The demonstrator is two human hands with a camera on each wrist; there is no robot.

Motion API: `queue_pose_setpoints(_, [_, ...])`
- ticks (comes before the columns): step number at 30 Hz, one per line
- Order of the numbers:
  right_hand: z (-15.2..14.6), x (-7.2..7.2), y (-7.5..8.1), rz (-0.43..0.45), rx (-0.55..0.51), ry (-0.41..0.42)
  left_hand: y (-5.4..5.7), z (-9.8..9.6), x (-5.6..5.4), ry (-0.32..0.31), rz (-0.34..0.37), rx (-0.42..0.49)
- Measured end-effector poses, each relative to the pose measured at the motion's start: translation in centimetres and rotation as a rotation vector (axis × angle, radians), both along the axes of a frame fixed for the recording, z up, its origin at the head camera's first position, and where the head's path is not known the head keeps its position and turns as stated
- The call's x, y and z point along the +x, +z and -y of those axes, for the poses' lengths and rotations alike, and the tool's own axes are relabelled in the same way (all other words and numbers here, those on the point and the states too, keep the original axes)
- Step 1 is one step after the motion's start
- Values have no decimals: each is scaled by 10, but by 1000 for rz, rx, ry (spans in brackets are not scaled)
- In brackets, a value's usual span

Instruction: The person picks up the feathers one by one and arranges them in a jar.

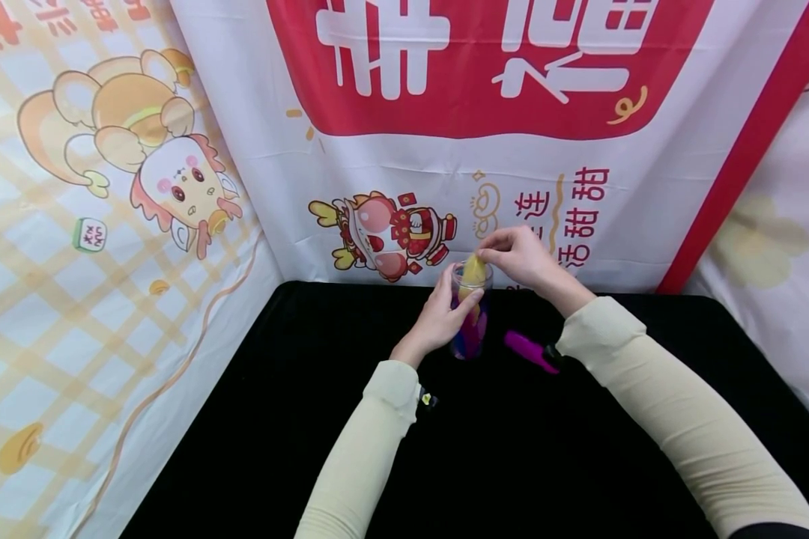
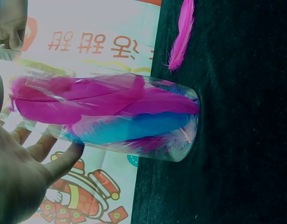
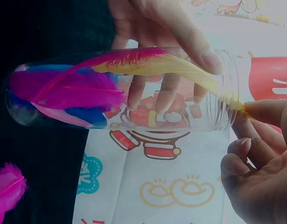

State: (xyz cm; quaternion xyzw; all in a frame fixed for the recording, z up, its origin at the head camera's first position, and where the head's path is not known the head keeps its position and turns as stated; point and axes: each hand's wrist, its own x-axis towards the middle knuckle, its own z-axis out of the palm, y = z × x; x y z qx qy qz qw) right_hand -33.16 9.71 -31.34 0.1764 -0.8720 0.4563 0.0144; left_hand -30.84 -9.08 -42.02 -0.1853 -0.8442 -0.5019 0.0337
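A clear jar (image 3: 181,109) with a threaded mouth stands upright near the black table's back edge. Inside it are magenta feathers (image 2: 78,95) and a blue feather (image 2: 134,128). My left hand (image 1: 443,308) grips the jar around its upper part, thumb on one side and fingers on the other. With thumb and fingertips, my right hand (image 1: 520,258) pinches the end of a yellow feather (image 3: 181,67) at the jar's mouth. Most of that feather lies inside the jar. A loose magenta feather (image 1: 531,352) rests on the table to the right of the jar.
The black-covered table (image 1: 512,449) spreads in front of me. A printed cloth (image 1: 391,165) with red and white lettering hangs right behind the jar, and another patterned cloth (image 1: 108,299) stands along the left side.
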Motion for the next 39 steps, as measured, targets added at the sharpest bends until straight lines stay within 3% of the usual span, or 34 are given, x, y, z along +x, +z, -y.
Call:
queue_pose_setpoints(5, [1,-1,0,-29,10,3,0,0,0,-1,-8,-2])
queue_pose_setpoints(16, [3,-1,0,-140,134,85,-2,1,-1,-15,4,14])
queue_pose_setpoints(29, [8,-3,8,-126,265,195,-2,1,-1,-19,10,12])
queue_pose_setpoints(39, [11,-4,13,-73,368,196,0,1,-1,-23,4,10])
